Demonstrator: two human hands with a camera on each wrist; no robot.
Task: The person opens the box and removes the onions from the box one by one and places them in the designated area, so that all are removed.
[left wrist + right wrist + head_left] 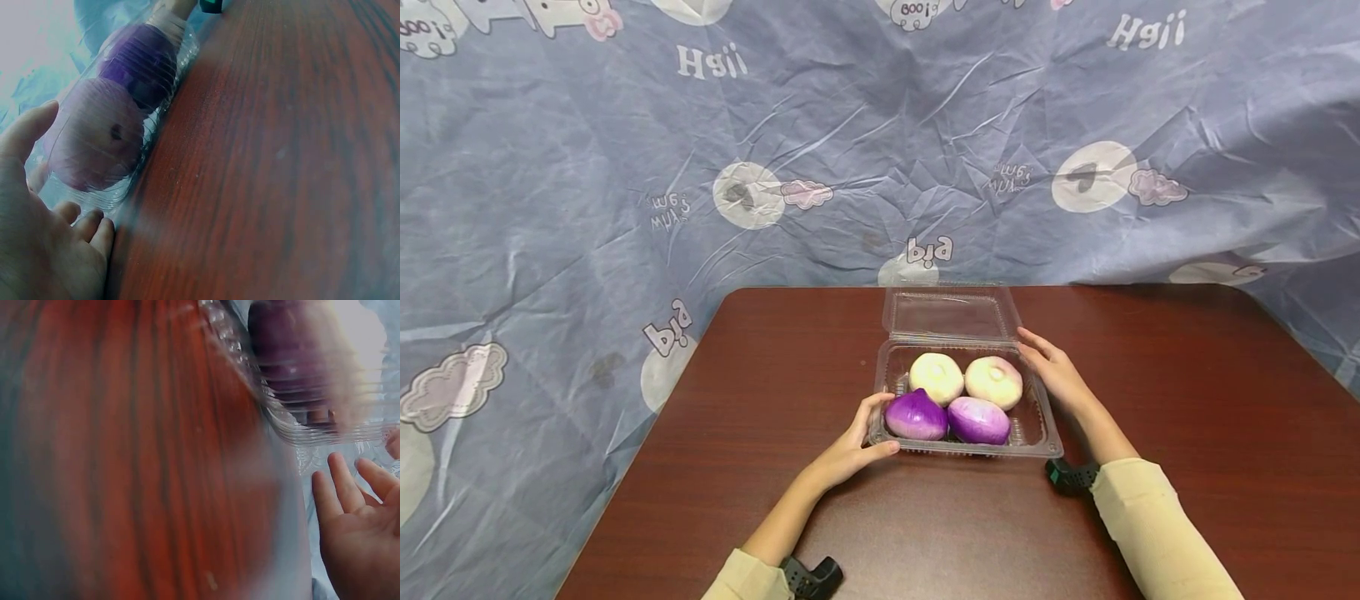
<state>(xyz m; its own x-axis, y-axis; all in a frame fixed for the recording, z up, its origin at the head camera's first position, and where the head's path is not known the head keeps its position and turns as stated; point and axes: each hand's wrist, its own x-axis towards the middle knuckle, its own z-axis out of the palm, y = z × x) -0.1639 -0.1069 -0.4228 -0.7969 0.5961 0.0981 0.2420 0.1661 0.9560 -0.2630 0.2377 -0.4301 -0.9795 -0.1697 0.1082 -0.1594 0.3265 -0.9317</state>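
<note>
A clear plastic clamshell box lies on the table with its lid folded back. Inside, two pale round onions sit behind a purple onion with a pointed top and another purple onion. My left hand is at the front left corner, thumb along the front edge and fingers at the left rim. In the left wrist view its thumb stands apart from the fingers. At the box's right side is my right hand, its fingers extended at the rim near the lid hinge.
The box rests on a dark reddish-brown wooden table. Behind it hangs a wrinkled blue-grey cloth with printed clouds and letters, meeting the table's back edge. Black bands are worn on both wrists, below cream sleeves.
</note>
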